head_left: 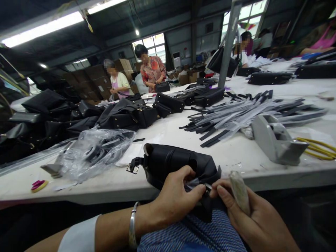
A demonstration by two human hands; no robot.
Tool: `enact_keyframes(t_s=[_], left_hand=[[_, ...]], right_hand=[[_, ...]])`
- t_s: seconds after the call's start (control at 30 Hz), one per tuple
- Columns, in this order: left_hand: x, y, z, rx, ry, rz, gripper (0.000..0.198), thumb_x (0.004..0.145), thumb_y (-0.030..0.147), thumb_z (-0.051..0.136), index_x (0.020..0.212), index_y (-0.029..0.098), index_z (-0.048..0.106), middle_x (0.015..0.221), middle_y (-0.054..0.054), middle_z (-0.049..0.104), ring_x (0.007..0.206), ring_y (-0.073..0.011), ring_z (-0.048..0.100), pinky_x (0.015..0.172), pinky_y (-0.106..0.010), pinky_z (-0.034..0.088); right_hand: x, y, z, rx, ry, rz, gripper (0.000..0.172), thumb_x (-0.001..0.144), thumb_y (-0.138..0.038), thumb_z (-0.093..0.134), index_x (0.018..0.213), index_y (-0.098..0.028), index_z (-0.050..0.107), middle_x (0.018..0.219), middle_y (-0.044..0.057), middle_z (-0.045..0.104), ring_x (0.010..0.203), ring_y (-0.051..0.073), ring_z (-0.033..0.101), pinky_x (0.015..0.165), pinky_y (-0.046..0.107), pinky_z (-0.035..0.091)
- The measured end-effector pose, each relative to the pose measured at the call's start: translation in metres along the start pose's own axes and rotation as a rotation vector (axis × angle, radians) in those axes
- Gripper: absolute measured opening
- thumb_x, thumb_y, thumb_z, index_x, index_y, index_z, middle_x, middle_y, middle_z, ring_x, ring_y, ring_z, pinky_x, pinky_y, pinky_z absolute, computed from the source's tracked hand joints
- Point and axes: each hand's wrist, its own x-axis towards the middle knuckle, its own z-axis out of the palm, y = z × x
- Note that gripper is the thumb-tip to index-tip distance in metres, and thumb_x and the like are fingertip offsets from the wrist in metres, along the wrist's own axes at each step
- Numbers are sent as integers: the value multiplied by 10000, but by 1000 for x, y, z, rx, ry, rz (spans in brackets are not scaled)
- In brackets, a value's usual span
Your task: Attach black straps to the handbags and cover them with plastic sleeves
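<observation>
A black bag [168, 161] lies on its side at the table's front edge, its near part hanging over my lap. My left hand [177, 196] grips the bag's near side, thumb and fingers closed around it beside a small metal fitting [208, 188]. On the right, my right hand [244, 206] pinches at the same fitting with thumb and index finger. A pale, worn cloth-like piece [240, 192] is held between fingers of my right hand. A strap with a square metal buckle [132, 168] sticks out from the bag's left end.
A grey tape dispenser [278, 140] and yellow-handled scissors [319, 148] are at the right. Wrapped black straps [236, 115] lie behind. At the left are a plastic bag [94, 154], a tape roll [39, 185] and piled black bags [126, 113]. A post [227, 45] rises mid-table; several people work beyond.
</observation>
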Motion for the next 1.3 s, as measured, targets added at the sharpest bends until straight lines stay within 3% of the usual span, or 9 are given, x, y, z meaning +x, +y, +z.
enact_keyframes(t_s=[0.1,0.2,0.33,0.43,0.57,0.7,0.83,1.2,1.3], left_hand=[[-5,-2,3,44,7,49,65,827,204,671,856,159,635,765,20,611,701,-130,541,618,-237,380],[-4,-3,3,73,4,76,35,826,175,664,849,156,646,770,9,628,717,-137,559,635,-239,390],[7,-6,1,-64,-56,-32,148,886,271,641,968,152,668,820,-16,665,689,-146,611,610,-234,445],[16,-8,-4,-127,-128,-83,340,853,325,696,1136,140,662,954,-56,708,732,-173,660,614,-246,495],[20,-4,-16,-60,-183,13,339,819,245,725,1140,141,693,1070,-67,728,955,-213,668,792,-265,503],[18,3,-26,164,-215,94,116,875,271,670,883,164,713,801,-1,699,731,-155,623,602,-235,389],[16,0,-29,357,-197,64,273,877,414,687,769,165,655,702,9,645,657,-145,569,570,-253,314],[-2,-5,-4,129,-61,17,183,935,289,609,812,168,670,730,-2,665,677,-150,582,592,-248,361],[-6,-8,0,127,-65,37,169,943,275,603,834,174,685,749,-8,679,690,-158,604,608,-256,382]], right_hand=[[-3,4,9,204,-7,221,434,884,-619,592,986,-201,655,480,-64,458,362,82,403,345,168,315],[-6,9,22,344,-4,272,483,857,-643,614,996,-182,655,423,-91,382,315,73,312,313,177,253],[-13,12,36,209,216,42,314,876,-521,646,934,-218,707,654,15,658,584,172,644,564,235,540],[-16,10,38,83,272,-91,231,913,-452,610,933,-250,721,881,35,752,831,207,724,778,237,572],[-16,12,32,-20,249,-185,181,945,-388,570,968,-273,707,919,11,767,819,186,742,748,199,575],[-15,14,30,-72,193,-235,158,951,-366,567,985,-286,699,875,-7,770,767,164,748,724,171,574],[-16,13,28,-64,173,-221,160,954,-371,560,976,-291,697,840,-16,768,725,156,744,695,163,575],[-17,9,26,-84,167,-217,176,936,-365,575,1019,-285,708,923,12,778,784,176,753,723,176,584],[-16,6,25,-46,153,-116,218,917,-439,598,946,-262,722,823,24,757,691,177,727,616,184,570]])
